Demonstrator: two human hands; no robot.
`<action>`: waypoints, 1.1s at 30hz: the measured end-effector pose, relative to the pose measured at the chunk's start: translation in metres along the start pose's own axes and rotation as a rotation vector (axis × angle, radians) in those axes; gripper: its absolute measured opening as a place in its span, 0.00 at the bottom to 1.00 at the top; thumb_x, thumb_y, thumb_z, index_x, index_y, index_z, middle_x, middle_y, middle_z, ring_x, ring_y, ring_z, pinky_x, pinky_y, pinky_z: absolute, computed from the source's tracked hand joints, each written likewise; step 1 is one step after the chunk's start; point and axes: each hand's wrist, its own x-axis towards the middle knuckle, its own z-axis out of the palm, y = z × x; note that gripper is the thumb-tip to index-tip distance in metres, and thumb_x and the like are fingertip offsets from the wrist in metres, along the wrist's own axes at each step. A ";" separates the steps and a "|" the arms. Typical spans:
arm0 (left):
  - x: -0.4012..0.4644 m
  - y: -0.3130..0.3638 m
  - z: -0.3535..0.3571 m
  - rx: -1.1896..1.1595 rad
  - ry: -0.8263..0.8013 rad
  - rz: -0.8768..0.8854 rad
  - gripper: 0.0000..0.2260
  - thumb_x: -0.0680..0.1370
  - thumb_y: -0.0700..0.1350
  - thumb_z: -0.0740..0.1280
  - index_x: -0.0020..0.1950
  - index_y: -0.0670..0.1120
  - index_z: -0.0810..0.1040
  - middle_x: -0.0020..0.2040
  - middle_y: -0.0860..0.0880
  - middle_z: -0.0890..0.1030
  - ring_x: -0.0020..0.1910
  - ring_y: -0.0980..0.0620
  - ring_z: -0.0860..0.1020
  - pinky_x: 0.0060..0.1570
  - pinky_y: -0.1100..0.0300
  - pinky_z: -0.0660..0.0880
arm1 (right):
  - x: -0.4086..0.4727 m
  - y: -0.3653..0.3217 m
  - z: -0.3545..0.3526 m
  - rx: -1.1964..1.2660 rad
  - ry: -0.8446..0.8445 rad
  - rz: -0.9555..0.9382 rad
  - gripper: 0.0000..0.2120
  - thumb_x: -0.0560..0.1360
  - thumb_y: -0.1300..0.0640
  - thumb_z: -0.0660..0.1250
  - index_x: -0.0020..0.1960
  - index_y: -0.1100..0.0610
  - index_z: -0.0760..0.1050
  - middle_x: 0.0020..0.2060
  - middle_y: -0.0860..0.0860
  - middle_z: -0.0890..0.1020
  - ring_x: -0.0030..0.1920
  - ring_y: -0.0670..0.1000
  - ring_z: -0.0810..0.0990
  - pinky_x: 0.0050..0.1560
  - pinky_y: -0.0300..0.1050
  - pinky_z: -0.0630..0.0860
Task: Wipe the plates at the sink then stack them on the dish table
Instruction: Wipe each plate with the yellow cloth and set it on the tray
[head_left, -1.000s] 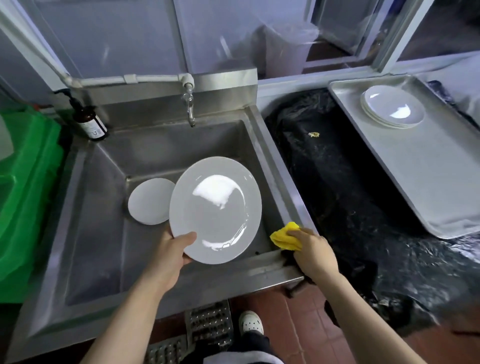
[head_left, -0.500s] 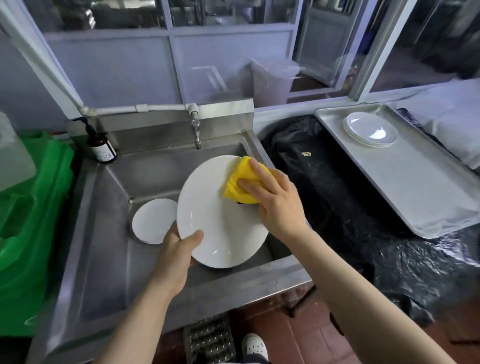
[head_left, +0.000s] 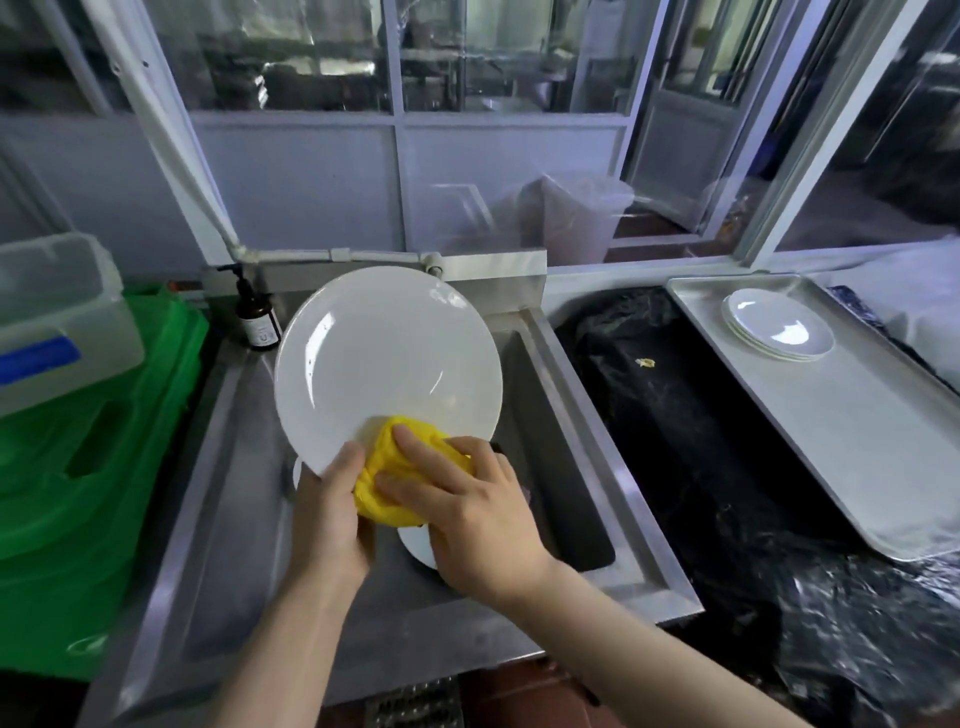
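A brown glass pump bottle stands far left; green plastic bins left, clear plastic container on top; black plastic sheeting right.

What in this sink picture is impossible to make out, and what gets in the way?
All in the head view:
- Tap spout: hidden behind the raised large white round plate.
- Plates lying in the steel sink: only slivers show past the left hand and right hand; no count possible.
- Yellow cloth: partly under the right hand.
- Brown pump bottle: label too small to read.
- White plate stack on the metal tray: count unclear.
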 end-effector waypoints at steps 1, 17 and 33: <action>0.000 0.001 0.001 -0.007 -0.005 0.002 0.15 0.78 0.43 0.61 0.65 0.45 0.76 0.53 0.46 0.84 0.51 0.47 0.82 0.43 0.56 0.81 | 0.002 0.002 -0.003 0.003 -0.023 -0.023 0.21 0.73 0.57 0.55 0.58 0.45 0.80 0.69 0.46 0.72 0.54 0.62 0.76 0.46 0.54 0.75; 0.001 0.010 0.014 -0.003 0.016 -0.005 0.12 0.80 0.47 0.60 0.61 0.48 0.78 0.51 0.47 0.84 0.47 0.50 0.84 0.38 0.54 0.81 | 0.036 0.015 -0.018 -0.072 0.046 -0.074 0.18 0.72 0.56 0.62 0.58 0.43 0.80 0.59 0.54 0.78 0.52 0.63 0.76 0.44 0.54 0.74; -0.006 0.016 0.001 0.129 0.082 0.000 0.15 0.81 0.48 0.58 0.68 0.51 0.72 0.59 0.50 0.81 0.56 0.51 0.80 0.35 0.58 0.80 | 0.093 0.062 -0.023 -0.289 -0.026 0.167 0.17 0.74 0.52 0.66 0.62 0.41 0.76 0.66 0.54 0.70 0.59 0.63 0.70 0.52 0.55 0.68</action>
